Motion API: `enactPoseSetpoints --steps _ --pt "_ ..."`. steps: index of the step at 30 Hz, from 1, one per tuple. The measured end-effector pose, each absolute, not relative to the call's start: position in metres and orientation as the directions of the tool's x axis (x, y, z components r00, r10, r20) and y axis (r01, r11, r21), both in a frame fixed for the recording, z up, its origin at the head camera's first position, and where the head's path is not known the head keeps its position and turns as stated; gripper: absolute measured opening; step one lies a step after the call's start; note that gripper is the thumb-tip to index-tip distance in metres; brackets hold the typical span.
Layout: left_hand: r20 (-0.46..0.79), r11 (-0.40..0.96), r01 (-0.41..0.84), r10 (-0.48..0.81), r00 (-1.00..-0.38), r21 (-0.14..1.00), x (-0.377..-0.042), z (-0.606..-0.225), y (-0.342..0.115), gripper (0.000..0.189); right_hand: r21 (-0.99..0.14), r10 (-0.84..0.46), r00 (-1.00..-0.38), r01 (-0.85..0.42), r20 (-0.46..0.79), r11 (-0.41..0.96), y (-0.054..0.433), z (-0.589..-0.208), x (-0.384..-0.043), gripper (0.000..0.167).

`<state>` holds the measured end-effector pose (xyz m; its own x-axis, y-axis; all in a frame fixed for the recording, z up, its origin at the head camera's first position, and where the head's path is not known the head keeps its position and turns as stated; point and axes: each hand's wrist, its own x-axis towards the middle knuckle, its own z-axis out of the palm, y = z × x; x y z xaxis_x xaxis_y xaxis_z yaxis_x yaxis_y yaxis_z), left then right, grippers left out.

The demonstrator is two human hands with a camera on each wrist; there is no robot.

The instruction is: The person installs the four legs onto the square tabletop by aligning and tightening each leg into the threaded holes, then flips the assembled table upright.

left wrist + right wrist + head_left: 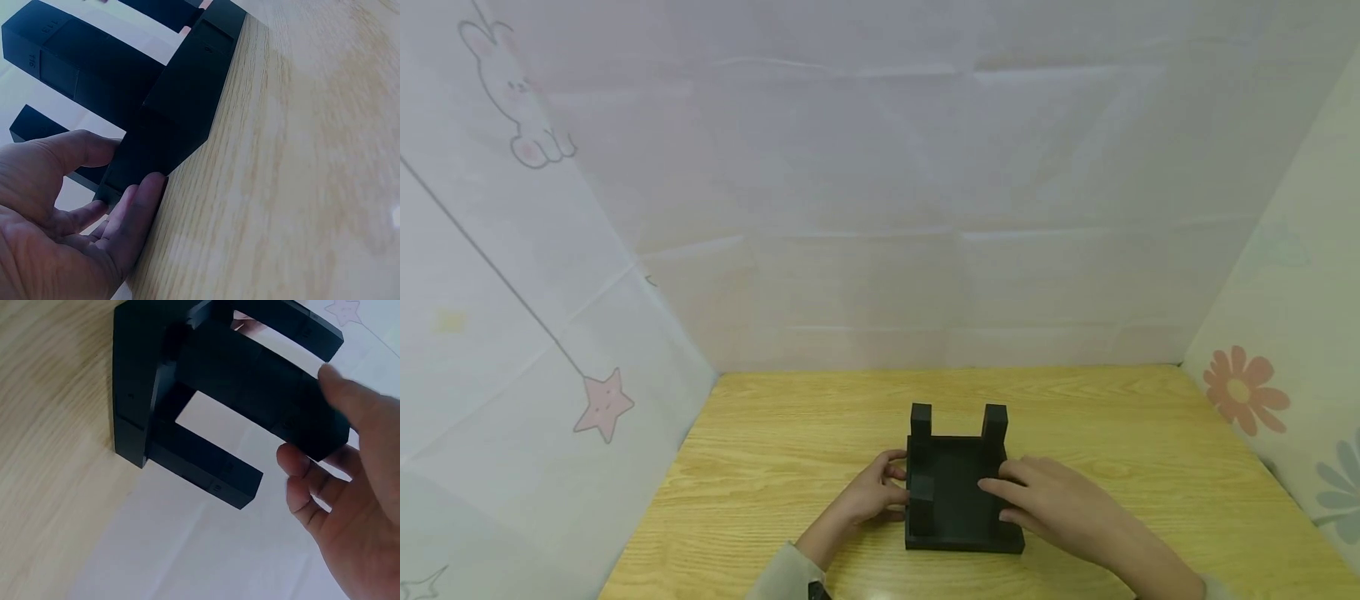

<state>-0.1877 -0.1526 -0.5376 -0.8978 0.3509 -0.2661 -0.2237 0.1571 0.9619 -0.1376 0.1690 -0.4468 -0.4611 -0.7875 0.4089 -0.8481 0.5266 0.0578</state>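
A black square base [958, 500] lies on the table, with black posts standing up at its corners like an upturned little table. My left hand [872, 492] holds the left edge of the base, thumb near the foot of a post [87, 69] and fingers along the outer side. At the near right corner, my right hand [1063, 504] grips the top of a thick post [256, 390] between thumb and fingertips. That post is mostly hidden behind the hand in the head view. The far left post [921, 423] and far right post [995, 423] stand untouched.
The wood-grain table [805, 417] extends around the black piece on all sides. Pale printed sheets hang as walls behind [880, 208] and at both sides, with a pink star [604, 406] on the left and a red flower [1240, 390] on the right.
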Motion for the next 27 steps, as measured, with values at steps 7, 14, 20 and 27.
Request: enactPoseSetpoints --steps 7,14,20,27 --pt "-0.260 0.153 -0.219 0.354 -0.898 0.964 -0.188 -0.539 -0.153 0.076 0.077 -0.801 -0.445 -0.855 0.400 0.513 0.174 -0.442 -0.135 0.073" --pt "-0.266 0.157 -0.223 0.350 -0.898 0.962 -0.188 -0.540 -0.153 0.076 0.055 -0.830 -0.428 -0.877 0.358 0.476 0.177 -0.438 -0.131 0.078" --pt "-0.263 0.157 -0.220 0.352 -0.898 0.963 -0.189 -0.541 -0.153 0.075 0.026 -0.846 -0.415 -0.893 0.335 0.449 0.178 -0.437 -0.131 0.074" --pt "-0.254 0.157 -0.211 0.352 -0.901 0.965 -0.188 -0.538 -0.153 0.075 -0.028 -0.866 -0.396 -0.913 0.305 0.407 0.178 -0.438 -0.134 0.078"
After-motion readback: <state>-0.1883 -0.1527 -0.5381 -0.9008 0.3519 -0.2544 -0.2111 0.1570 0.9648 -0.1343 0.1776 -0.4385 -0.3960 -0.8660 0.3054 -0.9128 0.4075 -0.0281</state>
